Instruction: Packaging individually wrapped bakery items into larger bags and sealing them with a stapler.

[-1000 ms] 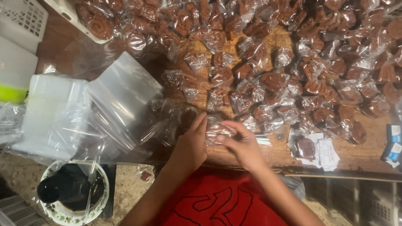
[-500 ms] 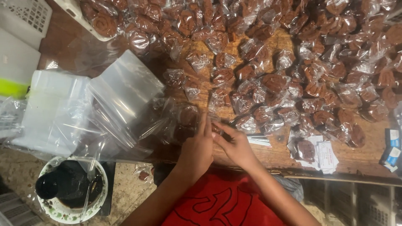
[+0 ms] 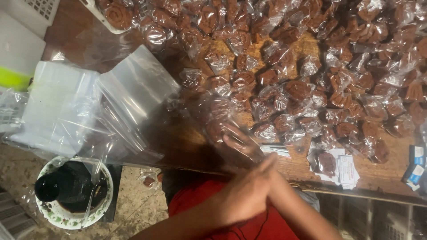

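Wrapped sweet point(image 3: 222, 122): brown round piece in a clear, blurred wrapper, lying on the table near its front edge, just beyond and slightly left of the clasped hands, with fingertips reaching up under the wrapper's lower end.
Table point(image 3: 182, 142): dark brown wood, filling most of the view, front edge running just above the red shirt.
Heap of wrapped sweets point(image 3: 320, 66): dozens of brown pieces in crinkled clear wrappers, covering the upper and right parts of the table, beginning just right of the single sweet.
Stack of clear bags point(image 3: 133, 95): flat and glossy, tilted, left of the sweet and apart from it; further clear plastic spread at far left.
Red shirt point(image 3: 213, 213): bottom centre, below the table edge.
Bowl point(image 3: 73, 195): white rim with green marks, dark contents, standing lower left off the table, a dark bottle-like object inside.
White basket point(image 3: 18, 9): top left corner, only partly seen.
Left hand point(image 3: 242, 198): pressed against the other hand in front of the shirt, fingers narrow and together, lying over the near side; no clear hold on anything, contact with the wrapper not clear.
Right hand point(image 3: 249, 149): partly hidden behind the left, fingers extended up toward the sweet, tips touching or pinching the wrapper's lower end; grip too blurred to tell.
Paper labels point(image 3: 347, 169): small white slips beside one wrapped sweet, right of the hands.
Small blue packets point(image 3: 416, 164): at the far right edge of the table.
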